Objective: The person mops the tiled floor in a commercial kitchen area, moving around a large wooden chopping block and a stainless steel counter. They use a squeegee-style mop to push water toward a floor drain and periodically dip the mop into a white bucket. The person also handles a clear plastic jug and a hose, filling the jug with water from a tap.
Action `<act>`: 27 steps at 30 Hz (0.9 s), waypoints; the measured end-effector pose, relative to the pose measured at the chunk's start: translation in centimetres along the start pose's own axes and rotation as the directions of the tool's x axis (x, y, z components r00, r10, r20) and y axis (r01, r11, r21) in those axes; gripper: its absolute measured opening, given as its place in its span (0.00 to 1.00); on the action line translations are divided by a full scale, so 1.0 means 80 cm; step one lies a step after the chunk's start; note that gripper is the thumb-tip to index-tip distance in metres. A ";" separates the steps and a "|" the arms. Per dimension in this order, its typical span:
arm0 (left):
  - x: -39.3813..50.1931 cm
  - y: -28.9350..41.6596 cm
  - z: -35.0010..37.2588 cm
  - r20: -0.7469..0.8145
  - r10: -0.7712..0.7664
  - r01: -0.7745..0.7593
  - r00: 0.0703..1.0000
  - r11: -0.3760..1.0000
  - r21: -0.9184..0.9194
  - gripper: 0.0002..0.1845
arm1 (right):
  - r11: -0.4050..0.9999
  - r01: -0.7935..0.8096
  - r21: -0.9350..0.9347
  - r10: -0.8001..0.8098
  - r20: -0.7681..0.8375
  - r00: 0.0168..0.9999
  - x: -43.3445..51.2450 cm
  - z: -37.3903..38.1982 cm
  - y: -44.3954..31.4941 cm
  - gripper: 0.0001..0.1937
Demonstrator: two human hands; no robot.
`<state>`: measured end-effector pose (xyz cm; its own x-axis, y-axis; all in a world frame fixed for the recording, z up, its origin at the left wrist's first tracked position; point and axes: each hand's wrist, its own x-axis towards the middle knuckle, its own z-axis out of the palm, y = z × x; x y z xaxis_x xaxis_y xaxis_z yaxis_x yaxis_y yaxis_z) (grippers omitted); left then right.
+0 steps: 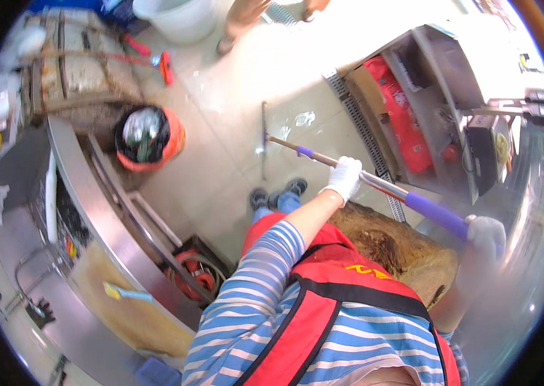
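Note:
A floor squeegee (265,140) with a long pole runs across the view, its narrow blade resting on the wet tiled floor. My left hand (345,178), in a white glove, grips the middle of the metal pole. Farther up, my right hand (486,235), also white-gloved, is closed around the end of the purple handle grip (436,213). The blade lies on the floor just ahead of my dark shoes (276,194). Below the pole, a large wooden block (397,246) stands close against my red apron (320,231).
A slotted metal drain cover (358,123) borders the shelving (438,67) on the right. To the left stand a lined orange bin (175,137) and a steel counter (103,207) bearing a brush (129,293). A white tub (180,21) and another person's legs (243,21) are ahead.

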<state>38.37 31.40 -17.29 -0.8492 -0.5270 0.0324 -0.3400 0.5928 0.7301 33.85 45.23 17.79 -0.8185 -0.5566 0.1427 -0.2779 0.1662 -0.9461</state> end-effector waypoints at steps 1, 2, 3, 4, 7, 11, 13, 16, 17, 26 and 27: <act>0.015 -0.001 0.018 0.098 0.046 -0.052 0.994 0.997 0.058 0.07 | 1.000 0.027 0.001 -0.027 -0.010 1.000 -0.003 -0.003 -0.002 0.09; 0.027 0.011 0.025 0.145 0.043 -0.047 0.988 0.999 0.021 0.05 | 0.989 0.086 -0.119 -0.092 -0.044 0.995 -0.011 -0.010 0.004 0.10; 0.037 0.023 0.028 0.198 0.043 -0.041 0.979 0.999 -0.016 0.05 | 0.994 0.046 -0.102 -0.055 -0.088 0.995 -0.013 -0.014 0.000 0.10; 0.044 0.040 0.023 0.294 0.063 -0.067 0.954 0.998 0.003 0.04 | 0.997 0.004 -0.081 -0.015 -0.131 0.991 -0.014 -0.016 -0.005 0.09; 0.057 0.070 0.007 0.497 0.108 -0.149 0.861 0.988 0.044 0.04 | 0.999 0.033 -0.017 -0.036 -0.207 0.978 -0.008 -0.011 -0.018 0.10; 0.059 0.091 -0.006 0.505 0.232 -0.303 0.831 0.951 0.062 0.06 | 0.992 0.107 0.065 -0.083 -0.291 0.953 -0.002 -0.022 -0.030 0.11; 0.072 0.096 -0.026 0.572 0.256 -0.344 0.779 0.938 0.050 0.07 | 0.977 0.183 0.111 -0.145 -0.286 0.947 0.000 -0.023 -0.037 0.11; 0.093 0.097 -0.053 0.527 0.424 -0.451 0.736 0.889 -0.084 0.07 | 0.947 0.294 0.129 -0.227 -0.377 0.898 0.013 -0.019 -0.049 0.12; 0.100 0.095 -0.062 0.534 0.462 -0.465 0.708 0.874 -0.140 0.07 | 0.932 0.331 0.145 -0.254 -0.389 0.886 0.019 -0.020 -0.053 0.13; 0.190 0.061 -0.094 0.533 0.559 -0.522 0.635 0.819 -0.238 0.05 | 0.838 0.415 0.355 -0.410 -0.095 0.907 0.076 -0.044 -0.030 0.13; 0.205 0.053 -0.095 0.501 0.558 -0.520 0.662 0.823 -0.230 0.05 | 0.814 0.412 0.409 -0.429 -0.054 0.902 0.092 -0.046 -0.025 0.14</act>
<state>26.06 20.63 -8.46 -0.9540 0.2868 0.0872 0.2546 0.6217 0.7407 26.52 43.80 21.79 -0.6457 -0.5294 0.5504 -0.3582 -0.4266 -0.8305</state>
